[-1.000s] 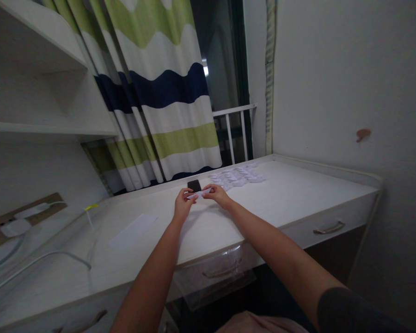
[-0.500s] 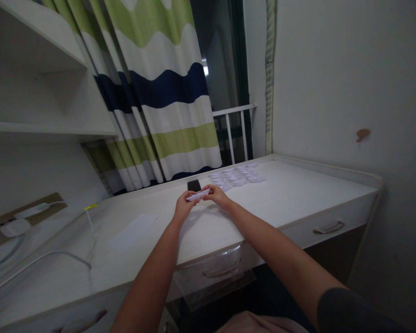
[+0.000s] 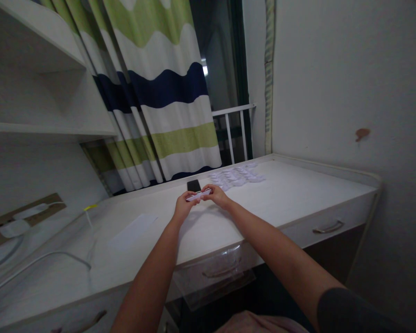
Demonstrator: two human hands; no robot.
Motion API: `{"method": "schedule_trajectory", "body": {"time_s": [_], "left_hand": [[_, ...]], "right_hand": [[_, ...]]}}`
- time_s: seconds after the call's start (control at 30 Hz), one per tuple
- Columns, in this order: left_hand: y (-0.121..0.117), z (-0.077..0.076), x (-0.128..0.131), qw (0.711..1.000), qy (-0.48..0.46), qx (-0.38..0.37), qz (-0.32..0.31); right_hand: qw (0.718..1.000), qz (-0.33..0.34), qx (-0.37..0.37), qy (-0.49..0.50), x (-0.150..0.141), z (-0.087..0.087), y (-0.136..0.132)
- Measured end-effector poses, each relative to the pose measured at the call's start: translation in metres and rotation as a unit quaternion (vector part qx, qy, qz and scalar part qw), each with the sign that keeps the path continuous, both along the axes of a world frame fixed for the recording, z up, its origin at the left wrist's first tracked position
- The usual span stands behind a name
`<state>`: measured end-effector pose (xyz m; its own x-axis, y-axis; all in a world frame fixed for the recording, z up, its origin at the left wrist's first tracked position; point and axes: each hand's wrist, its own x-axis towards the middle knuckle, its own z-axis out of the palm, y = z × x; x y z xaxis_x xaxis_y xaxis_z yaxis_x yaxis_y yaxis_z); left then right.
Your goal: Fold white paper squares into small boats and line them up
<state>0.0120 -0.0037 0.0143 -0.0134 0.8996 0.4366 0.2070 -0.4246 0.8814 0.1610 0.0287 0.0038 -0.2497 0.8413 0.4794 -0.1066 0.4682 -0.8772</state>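
Note:
A small folded piece of white paper [image 3: 195,197] is held just above the desk between my two hands. My left hand [image 3: 184,206] pinches its left end. At the other end, the fingers of my right hand [image 3: 215,194] are closed on it. Just behind the hands lies a dark phone [image 3: 193,185], flat on the desk. Several folded white paper pieces [image 3: 241,177] are laid out in rows at the back, to the right. Flat white paper [image 3: 133,230] rests on the desk left of my left arm.
The white desk [image 3: 280,194] has drawers along its front; a clear plastic bag [image 3: 211,277] hangs at the middle one. On the left are a grey cable [image 3: 60,252], a power strip [image 3: 24,219] and a shelf [image 3: 48,132]. A striped curtain [image 3: 173,111] hangs behind.
The paper between my fingers now looks slimmer, its right tip less exposed. Both hands stay in almost the same place.

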Motion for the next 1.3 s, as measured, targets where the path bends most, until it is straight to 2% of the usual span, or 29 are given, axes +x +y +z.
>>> {"method": "schedule_trajectory", "body": {"time_s": [0.2,0.7,0.9,1.1,1.3], "left_hand": [[0.0023,0.0003,-0.0012,0.999,-0.026,-0.04,-0.022],[-0.0023,0.0027,-0.0009,1.0,0.01,-0.023,-0.012],[-0.0001,0.0008,-0.001,1.0,-0.015,-0.015,0.001],[0.0015,-0.0024,-0.0031,0.999,-0.026,-0.023,0.006],[-0.0003,-0.002,-0.0023,0.998,-0.049,-0.042,-0.01]], "right_hand": [[0.999,0.018,-0.027,0.003,0.0012,0.0048,-0.0054],[0.999,0.032,-0.028,-0.018,0.0004,-0.0014,-0.0038],[0.996,0.05,-0.073,0.011,-0.0001,-0.0022,-0.0037],[0.997,0.027,-0.063,-0.03,0.0024,0.0029,-0.0083],[0.998,0.033,-0.059,-0.009,0.0011,0.0,-0.0028]]}}
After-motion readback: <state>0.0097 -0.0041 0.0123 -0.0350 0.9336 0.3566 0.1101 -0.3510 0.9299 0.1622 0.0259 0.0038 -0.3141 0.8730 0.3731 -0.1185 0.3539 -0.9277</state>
